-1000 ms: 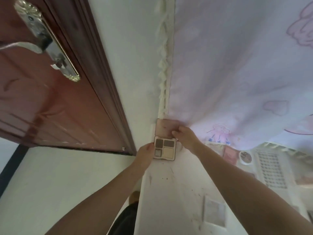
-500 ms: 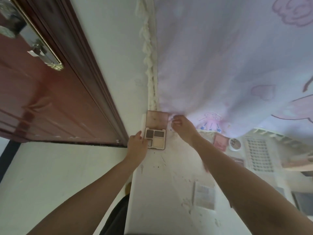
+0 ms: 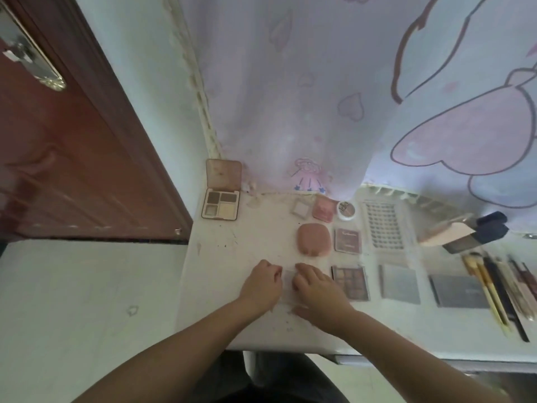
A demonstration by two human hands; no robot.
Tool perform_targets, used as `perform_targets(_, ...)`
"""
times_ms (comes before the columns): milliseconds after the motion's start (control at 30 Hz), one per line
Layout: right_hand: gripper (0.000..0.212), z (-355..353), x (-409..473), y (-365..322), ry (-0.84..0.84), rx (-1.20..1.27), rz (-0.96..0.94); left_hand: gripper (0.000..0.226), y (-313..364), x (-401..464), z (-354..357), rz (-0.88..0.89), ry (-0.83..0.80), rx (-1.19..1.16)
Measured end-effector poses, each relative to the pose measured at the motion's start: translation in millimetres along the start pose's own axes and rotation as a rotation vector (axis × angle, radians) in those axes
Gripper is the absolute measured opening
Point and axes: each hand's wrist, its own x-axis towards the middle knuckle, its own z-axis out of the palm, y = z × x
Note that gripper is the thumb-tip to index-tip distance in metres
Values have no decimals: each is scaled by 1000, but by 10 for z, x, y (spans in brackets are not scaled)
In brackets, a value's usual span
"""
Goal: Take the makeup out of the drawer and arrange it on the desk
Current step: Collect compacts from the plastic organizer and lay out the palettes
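Observation:
An open four-pan eyeshadow palette (image 3: pixel 221 205) stands at the desk's back left corner, lid upright against the curtain. My left hand (image 3: pixel 261 286) and my right hand (image 3: pixel 316 292) rest near the front of the white desk (image 3: pixel 215 301), both with fingertips on a small flat greyish compact (image 3: pixel 288 283) lying between them. Behind my hands lie a pink rounded compact (image 3: pixel 313 238), a small square compact (image 3: pixel 347 240) and a multi-pan palette (image 3: pixel 350 282).
More makeup lines the desk to the right: a silver case (image 3: pixel 399 283), a grey case (image 3: pixel 457 290), several brushes (image 3: pixel 494 289), a lash tray (image 3: pixel 384 226), a small round jar (image 3: pixel 346 210). A brown door (image 3: pixel 72 158) stands left; a pink curtain (image 3: pixel 319 97) hangs behind.
Both hands have let go of the open four-pan palette at the back left and come back to the front of the desk, onto a small flat compact. The view tilted down.

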Motion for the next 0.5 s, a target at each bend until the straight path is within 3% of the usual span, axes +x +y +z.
perform_targets(67, 46, -11, 8, -15, 70, 28, -16, 26, 44, -33, -8, -15, -4, -60)
perform_targets(133, 43, -77, 33, -21, 122, 188, -13, 24, 59, -66, -92, -97, 15, -290)
perform_targets(200, 41, -196, 68, -41, 193, 387, -18, 27, 33, -104, -212, -228, -47, -697)
perform_targets(300, 41, -412, 149, -130, 268, 618, -34, 47, 3, -184, -410, -331, -320, -1316)
perform_targets(500, 36, -744, 427, -255, 206, 816, -77, 52, -83, -166, -700, -333, -304, -1588)
